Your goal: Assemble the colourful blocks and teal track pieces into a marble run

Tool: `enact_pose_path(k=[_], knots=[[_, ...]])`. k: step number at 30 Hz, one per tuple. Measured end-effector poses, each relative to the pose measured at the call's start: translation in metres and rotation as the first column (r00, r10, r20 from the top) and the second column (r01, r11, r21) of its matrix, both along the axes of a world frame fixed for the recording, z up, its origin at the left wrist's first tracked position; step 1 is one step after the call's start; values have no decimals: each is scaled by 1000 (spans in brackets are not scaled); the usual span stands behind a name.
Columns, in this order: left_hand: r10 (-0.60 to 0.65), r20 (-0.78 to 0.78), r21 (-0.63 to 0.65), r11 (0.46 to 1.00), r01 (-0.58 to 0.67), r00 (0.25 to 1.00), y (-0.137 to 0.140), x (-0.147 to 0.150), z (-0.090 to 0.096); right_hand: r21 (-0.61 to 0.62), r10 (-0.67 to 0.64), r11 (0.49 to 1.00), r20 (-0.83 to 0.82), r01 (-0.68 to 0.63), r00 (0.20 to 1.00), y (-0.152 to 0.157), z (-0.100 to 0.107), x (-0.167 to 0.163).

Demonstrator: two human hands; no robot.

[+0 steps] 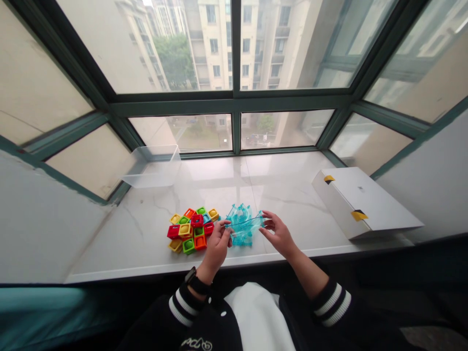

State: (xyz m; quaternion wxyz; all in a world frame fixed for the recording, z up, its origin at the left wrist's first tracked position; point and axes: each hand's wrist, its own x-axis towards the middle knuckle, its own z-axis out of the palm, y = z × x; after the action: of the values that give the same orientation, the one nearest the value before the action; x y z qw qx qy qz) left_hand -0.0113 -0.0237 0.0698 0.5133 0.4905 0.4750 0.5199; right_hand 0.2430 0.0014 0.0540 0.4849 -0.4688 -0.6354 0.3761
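Observation:
Between my hands runs a thin dark line, like a cord or rod [244, 222], with translucent blue plastic at both ends. My left hand [218, 241] pinches its left end between thumb and fingers. On the other side, the thumb and fingers of my right hand [278, 235] close around a small translucent blue plastic piece [261, 220]. Whether both ends belong to one part, I cannot tell. Just beneath lies a pile of translucent blue plastic parts [242, 240], partly covered by the line. Beside my left hand sits a cluster of red, yellow, green, orange and blue square blocks [185, 231].
A clear plastic bin [151, 178] stands at the back left of the white marbled sill [285, 195]. To the right is a white box [369, 202] with black-and-yellow tape tabs. Green-framed windows [234, 105] close off the back, and the sill's front edge runs near my body.

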Motion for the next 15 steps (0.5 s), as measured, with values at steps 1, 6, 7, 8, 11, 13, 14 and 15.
enact_pose_path(k=[1,6,7,8,11,13,14,15], knots=[[6,7,0,1000,-6,1000,0,0,-1,-47,1,999,-49,-3,999,0,-2,0],[-3,44,-8,1000,3,999,-4,2,-2,-219,11,973,-293,-78,956,-2,-5,-2],[-5,50,-10,1000,6,999,-5,3,-1,-244,1,966,-321,-84,947,-3,-3,-3],[-8,51,-9,1000,8,999,-5,3,-1,-265,-9,960,-341,-87,940,-4,-1,-4],[-17,26,-1,1000,17,1000,-7,2,0,-310,-33,946,-368,-89,929,-5,5,-5],[-21,-8,1,1000,21,1000,-8,1,0,-325,-44,942,-361,-82,932,-5,8,-6],[-19,-26,0,1000,19,999,-8,0,0,-327,-48,942,-356,-76,933,-5,9,-6],[-16,-44,0,1000,16,999,-9,0,0,-325,-53,943,-354,-70,934,-4,9,-6]])
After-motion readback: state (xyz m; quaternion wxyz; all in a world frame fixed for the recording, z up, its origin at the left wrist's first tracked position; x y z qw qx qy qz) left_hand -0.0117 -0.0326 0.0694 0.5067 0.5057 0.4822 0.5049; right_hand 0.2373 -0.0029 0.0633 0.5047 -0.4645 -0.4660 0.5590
